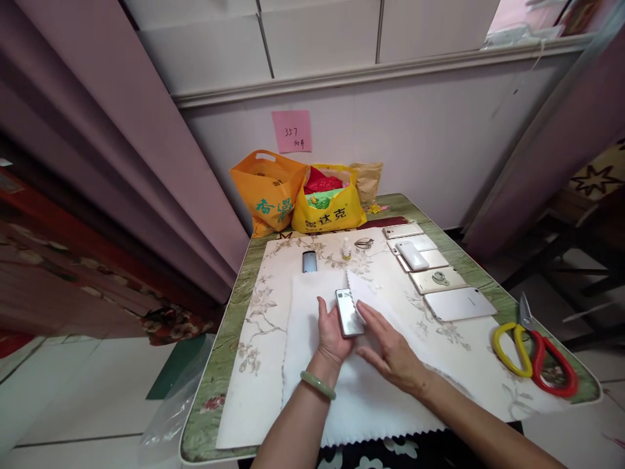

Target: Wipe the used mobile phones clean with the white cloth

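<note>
My left hand [333, 337] holds a small silver phone [346, 312], its back turned up, with the thumb off to the left side. A white cloth [362, 286] with a zigzag edge lies over the phone's right side. Against that cloth my right hand [394, 348] presses its fingers, the thumb held lower and apart. Under both hands spreads a larger white cloth [312, 312], also with a zigzag edge. Beyond it lie a small dark-framed phone [309, 261] and a small white bottle [346, 249].
Several phones, among them a white phone [459, 304], line the right side. Large scissors [530, 352] with yellow and red handles lie at the right edge. An orange bag [268, 189], a yellow bag [332, 212] and a brown pouch [367, 181] stand at the back.
</note>
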`<action>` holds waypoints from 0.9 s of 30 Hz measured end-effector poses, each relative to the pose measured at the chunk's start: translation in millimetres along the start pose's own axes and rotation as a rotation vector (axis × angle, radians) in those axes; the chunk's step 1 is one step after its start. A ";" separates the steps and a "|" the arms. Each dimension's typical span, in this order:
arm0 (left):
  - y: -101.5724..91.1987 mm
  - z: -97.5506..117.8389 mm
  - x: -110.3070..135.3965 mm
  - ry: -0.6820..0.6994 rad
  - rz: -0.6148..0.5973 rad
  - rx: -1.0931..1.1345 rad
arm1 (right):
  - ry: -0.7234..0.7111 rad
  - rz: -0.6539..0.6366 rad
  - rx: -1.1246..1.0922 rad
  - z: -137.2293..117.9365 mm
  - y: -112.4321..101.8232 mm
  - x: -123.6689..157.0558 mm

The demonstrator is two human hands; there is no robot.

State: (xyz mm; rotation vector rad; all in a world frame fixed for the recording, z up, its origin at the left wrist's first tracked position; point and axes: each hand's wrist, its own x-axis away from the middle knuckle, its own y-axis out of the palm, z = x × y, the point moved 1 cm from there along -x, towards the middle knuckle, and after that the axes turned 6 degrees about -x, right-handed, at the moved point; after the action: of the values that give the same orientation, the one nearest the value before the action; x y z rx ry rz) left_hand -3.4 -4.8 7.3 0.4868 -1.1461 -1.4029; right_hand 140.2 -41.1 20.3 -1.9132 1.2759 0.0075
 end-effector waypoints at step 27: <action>5.4 0.7 -1.0 0.041 -0.042 -0.021 | 0.067 0.018 0.221 10.1 -38.9 -35.4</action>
State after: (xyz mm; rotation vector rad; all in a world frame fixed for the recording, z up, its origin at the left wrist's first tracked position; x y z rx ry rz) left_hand -1.0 -2.7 11.7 0.5252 -1.0930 -1.4340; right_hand 157.1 -1.8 52.5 -1.7255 1.2822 -0.1828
